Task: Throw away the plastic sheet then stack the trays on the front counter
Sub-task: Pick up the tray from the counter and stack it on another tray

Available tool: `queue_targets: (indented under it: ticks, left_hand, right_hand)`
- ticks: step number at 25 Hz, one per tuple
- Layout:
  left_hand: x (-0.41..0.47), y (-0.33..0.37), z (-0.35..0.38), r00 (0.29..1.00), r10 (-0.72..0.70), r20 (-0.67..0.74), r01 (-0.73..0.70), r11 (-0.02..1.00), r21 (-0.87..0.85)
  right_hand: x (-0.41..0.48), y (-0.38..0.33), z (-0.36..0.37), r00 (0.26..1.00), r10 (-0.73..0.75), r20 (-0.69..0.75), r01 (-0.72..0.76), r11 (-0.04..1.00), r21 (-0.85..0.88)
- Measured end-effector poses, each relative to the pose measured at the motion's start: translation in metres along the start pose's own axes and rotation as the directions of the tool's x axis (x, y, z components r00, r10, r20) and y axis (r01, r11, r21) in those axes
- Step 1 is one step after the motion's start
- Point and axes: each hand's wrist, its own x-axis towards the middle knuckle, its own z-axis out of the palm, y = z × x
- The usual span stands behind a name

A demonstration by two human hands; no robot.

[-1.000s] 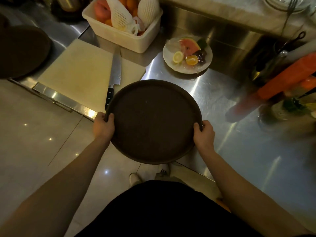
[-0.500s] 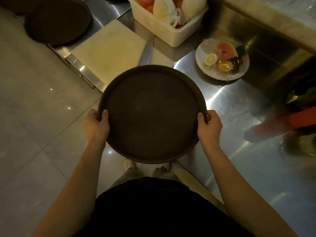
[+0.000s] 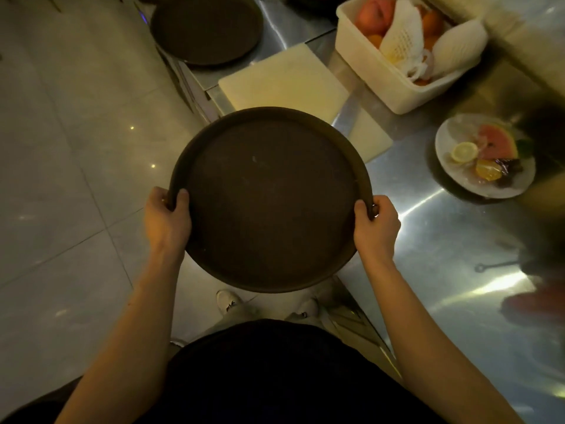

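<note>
I hold a round dark brown tray (image 3: 269, 200) level in front of me, over the counter's edge and the floor. My left hand (image 3: 165, 220) grips its left rim and my right hand (image 3: 377, 229) grips its right rim. A second round dark tray (image 3: 206, 29) lies flat on the steel counter at the upper left, well apart from the one I hold. No plastic sheet is in sight.
A pale cutting board (image 3: 284, 84) lies on the steel counter (image 3: 443, 240) behind the held tray, a knife blade (image 3: 347, 113) on it. A white tub of fruit (image 3: 403, 47) and a plate of cut fruit (image 3: 486, 156) sit to the right. Tiled floor (image 3: 61, 179) lies left.
My view and the held tray have swung left along the counter. The second tray at the upper left has come fully into view. Both hands keep their grip.
</note>
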Motion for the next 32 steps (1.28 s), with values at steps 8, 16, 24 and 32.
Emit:
queue_targets:
  ticks: [8,16,24,32]
  left_hand:
    - [0.107,-0.032,-0.102,0.989,-0.107,-0.105,0.091,0.986,-0.141]
    - [0.201,-0.051,-0.176,0.981,-0.082,-0.175,0.045,0.978,-0.205]
    - [0.287,-0.025,-0.161,0.971,-0.131,-0.199,0.091,0.976,-0.197]
    - [0.402,0.058,-0.139,0.966,-0.098,-0.241,0.059,0.985,-0.161]
  right_hand:
    - [-0.026,-0.093,0.13,0.981,-0.147,0.128,0.155,0.986,-0.055]
    - [-0.043,-0.168,0.238,0.958,-0.225,0.176,0.237,0.97,-0.05]
    - [0.015,-0.208,0.31,0.956,-0.226,0.186,0.24,0.969,-0.054]
    - [0.114,-0.274,0.378,0.954,-0.223,0.2,0.226,0.974,0.007]
